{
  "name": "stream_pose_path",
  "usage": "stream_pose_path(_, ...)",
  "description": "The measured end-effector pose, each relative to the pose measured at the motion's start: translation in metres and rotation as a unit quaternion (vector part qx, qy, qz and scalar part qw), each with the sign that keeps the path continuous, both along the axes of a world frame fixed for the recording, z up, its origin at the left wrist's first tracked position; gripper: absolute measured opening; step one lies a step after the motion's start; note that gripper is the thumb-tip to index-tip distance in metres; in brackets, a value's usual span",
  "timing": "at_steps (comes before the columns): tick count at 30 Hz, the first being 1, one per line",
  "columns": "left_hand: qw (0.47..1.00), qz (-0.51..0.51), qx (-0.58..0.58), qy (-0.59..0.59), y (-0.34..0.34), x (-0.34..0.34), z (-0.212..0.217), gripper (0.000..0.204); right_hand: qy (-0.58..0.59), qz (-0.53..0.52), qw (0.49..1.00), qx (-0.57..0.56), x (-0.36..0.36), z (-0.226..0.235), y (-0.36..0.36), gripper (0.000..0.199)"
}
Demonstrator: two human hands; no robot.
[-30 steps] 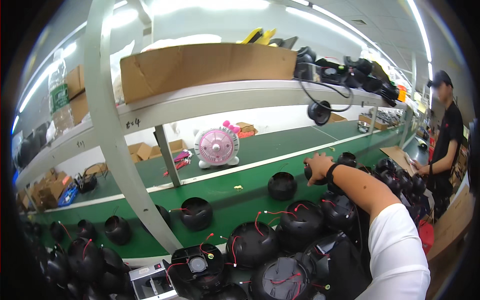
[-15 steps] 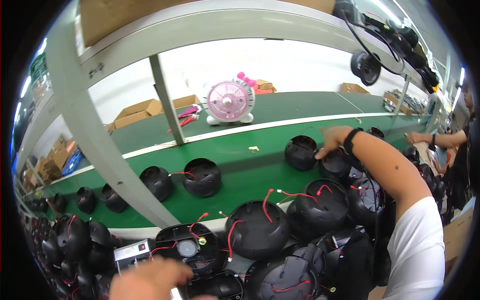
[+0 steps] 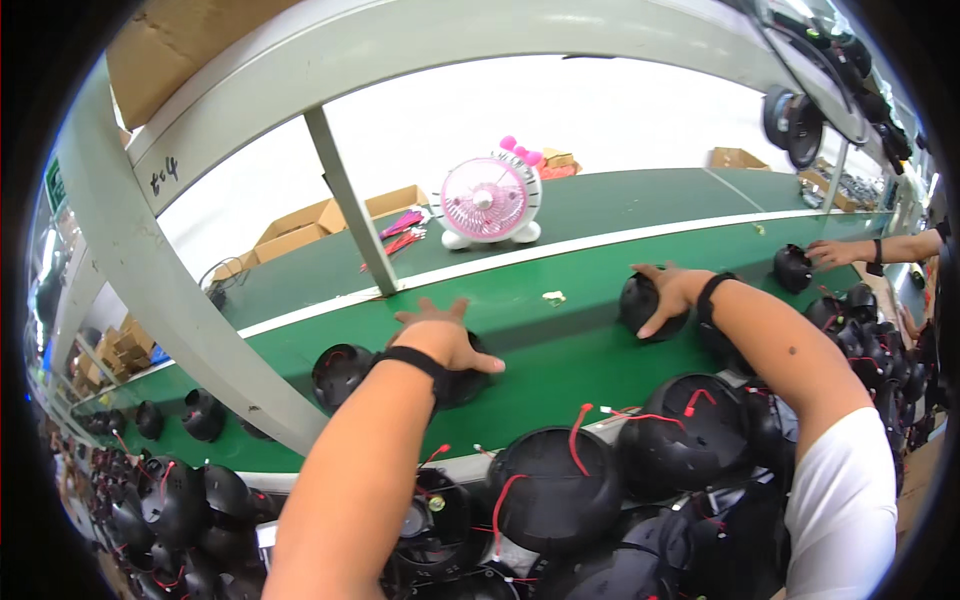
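Note:
My left hand (image 3: 443, 338) rests flat on top of a black round motor housing (image 3: 462, 383) on the green conveyor belt (image 3: 560, 350); a black band circles that wrist. My right hand (image 3: 667, 294) lies over another black housing (image 3: 645, 303) farther right on the belt, also with a black wristband. A third black housing (image 3: 340, 372) sits on the belt just left of my left hand. Fingers of both hands are spread over the housings.
Several black housings with red wires (image 3: 555, 490) crowd the near table edge. A small pink and white fan (image 3: 490, 203) stands beyond the belt. A grey shelf post (image 3: 350, 200) rises ahead. A co-worker's hand (image 3: 838, 254) touches a housing (image 3: 792, 268) at right. Cardboard boxes (image 3: 300, 225) lie behind.
My left arm has come up from the bottom edge and its hand has landed on a housing on the belt. My right hand stays over its housing on the belt.

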State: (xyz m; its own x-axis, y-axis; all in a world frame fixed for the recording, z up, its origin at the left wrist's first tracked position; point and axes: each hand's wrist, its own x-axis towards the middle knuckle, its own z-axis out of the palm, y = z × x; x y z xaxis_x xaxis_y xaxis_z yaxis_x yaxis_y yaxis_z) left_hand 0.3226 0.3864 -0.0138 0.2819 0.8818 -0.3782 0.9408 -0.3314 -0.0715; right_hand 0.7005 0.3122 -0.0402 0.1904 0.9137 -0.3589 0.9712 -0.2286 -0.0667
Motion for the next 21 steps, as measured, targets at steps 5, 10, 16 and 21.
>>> stream_pose_path(5, 0.993, -0.049, -0.025, -0.103, 0.023, -0.013, -0.026, 0.129, 0.016, 0.009, 0.997, 0.076, 0.006, 0.001, 0.000, 0.127)
stream_pose_path(10, 0.987, -0.080, 0.004, -0.138, -0.006, -0.006, 0.001, 0.116, 0.018, 0.024, 0.994, 0.110, -0.012, 0.013, -0.007, 0.121)
stream_pose_path(16, 0.969, -0.134, 0.115, -0.175, -0.056, -0.002, 0.078, 0.127, 0.084, 0.079, 0.970, 0.213, -0.036, 0.067, -0.023, 0.115)
stream_pose_path(21, 0.959, -0.162, 0.143, -0.183, -0.114, -0.019, 0.151, 0.126, 0.205, 0.139, 0.917, 0.312, -0.056, 0.102, -0.046, 0.111)
